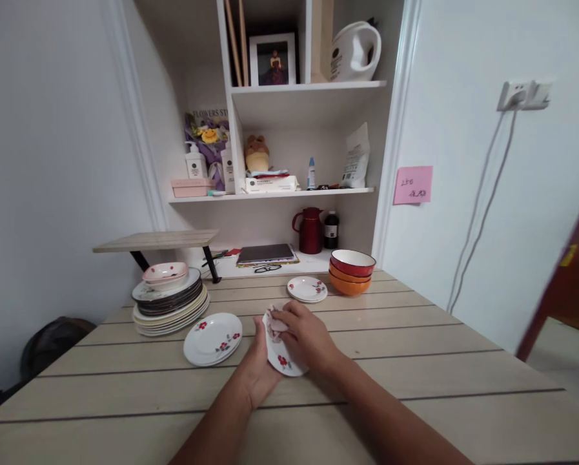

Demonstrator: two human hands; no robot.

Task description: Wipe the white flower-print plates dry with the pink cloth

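A white plate with red flowers [289, 363] is held tilted above the table, its left edge in my left hand [259, 368], thumb up along the rim. My right hand [308, 332] presses a crumpled pale cloth or tissue [275, 325] onto the plate's upper face; its fingers are closed over the wad. To the left lies a small stack of matching flowered plates [212, 339]. Beyond my hands, more flowered plates [307, 288] rest beside a stack of red and orange bowls [351, 271].
A tall stack of plates [170, 310] topped by pink-and-white bowls [165, 274] stands at left, near a small raised wooden shelf [158, 240]. At the back are a dark red jug [310, 231], a dark bottle [331, 230], a laptop [264, 254] and eyeglasses [268, 268].
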